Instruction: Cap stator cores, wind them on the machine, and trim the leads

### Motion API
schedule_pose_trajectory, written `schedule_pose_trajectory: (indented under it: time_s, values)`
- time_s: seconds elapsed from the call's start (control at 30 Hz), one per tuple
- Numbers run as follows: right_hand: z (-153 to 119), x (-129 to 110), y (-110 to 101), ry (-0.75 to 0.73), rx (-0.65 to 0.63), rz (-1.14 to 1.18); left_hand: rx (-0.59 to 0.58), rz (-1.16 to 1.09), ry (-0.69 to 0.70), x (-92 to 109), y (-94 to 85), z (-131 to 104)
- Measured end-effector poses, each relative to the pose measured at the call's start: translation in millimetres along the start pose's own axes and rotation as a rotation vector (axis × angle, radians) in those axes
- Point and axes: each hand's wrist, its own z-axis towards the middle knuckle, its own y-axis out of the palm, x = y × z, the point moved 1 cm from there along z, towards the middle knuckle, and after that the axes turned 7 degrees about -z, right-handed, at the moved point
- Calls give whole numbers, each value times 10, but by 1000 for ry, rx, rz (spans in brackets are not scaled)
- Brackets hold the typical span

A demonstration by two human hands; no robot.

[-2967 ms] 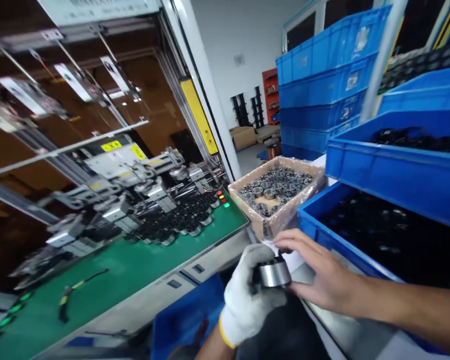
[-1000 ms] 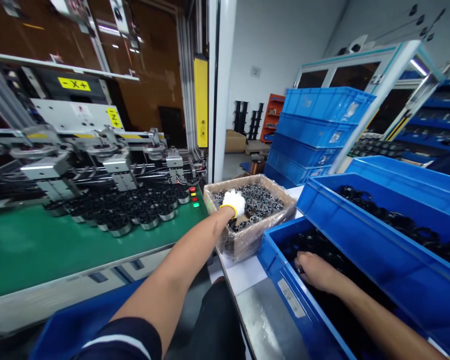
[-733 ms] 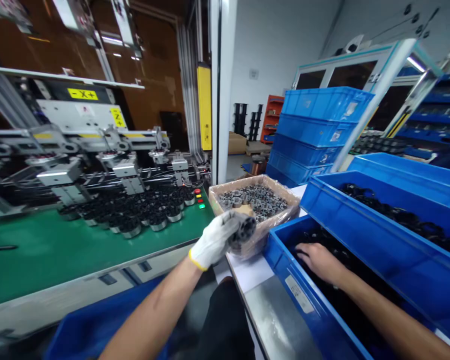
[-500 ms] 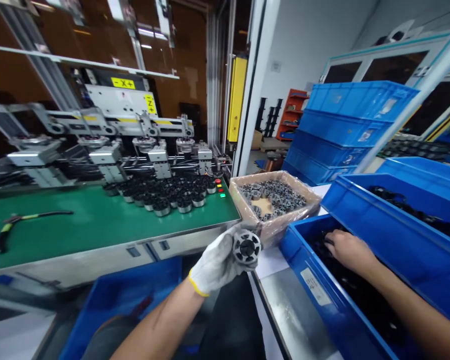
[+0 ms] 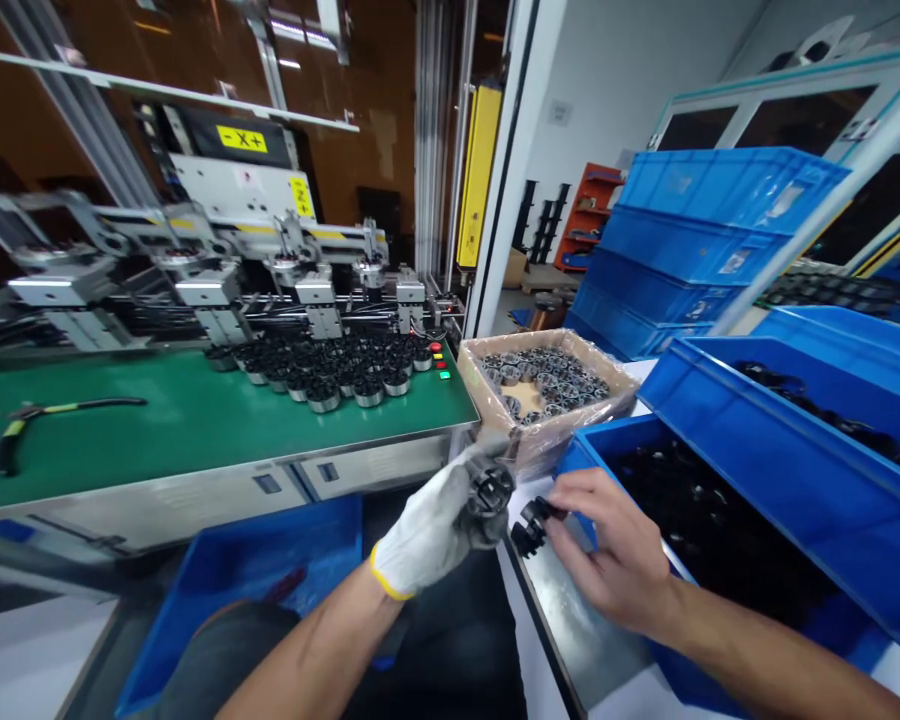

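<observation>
My left hand point(image 5: 439, 520), in a white glove with a yellow cuff, is closed round a round metal core point(image 5: 490, 488) whose slotted face points up toward me. Bare, my right hand point(image 5: 613, 545) pinches a black plastic part point(image 5: 532, 524) between thumb and fingers, just right of the core and apart from it. Below the black part lies a metal plate point(image 5: 581, 610). Many similar black parts point(image 5: 682, 485) fill the blue bin point(image 5: 720, 640) to the right of my right hand.
Metal cores fill a plastic-lined carton point(image 5: 536, 435). Assembled pieces point(image 5: 322, 392) and pliers point(image 5: 15, 425) rest on the green bench point(image 5: 172, 430) before the machine. Another blue bin point(image 5: 795, 450) and stacked blue crates point(image 5: 690, 250) stand right.
My right hand has come out of the blue bin, moving left with a black part in its fingers. The core in my left hand is tilted differently.
</observation>
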Motion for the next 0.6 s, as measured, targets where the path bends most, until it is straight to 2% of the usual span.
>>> schedule_pose_trajectory:
  time_s: [0.07,0.13,0.27,0.4,0.6]
  values:
    - [-62,-1,18,18,-3,21,-47,38,-18,-80,57,-28]
    - [-76,23,8,41,5,8,-79,201,-1,-104,95,-57]
    - [-60,49,-29,0,-35,-13,-42,535,52,-33,112,-101]
    - [-85,61,-25,-113,-141,-67,-37,548,78,31,109,-117]
    - [-151,181,64,-138,-61,-221,63,690,86,99,-20,-160]
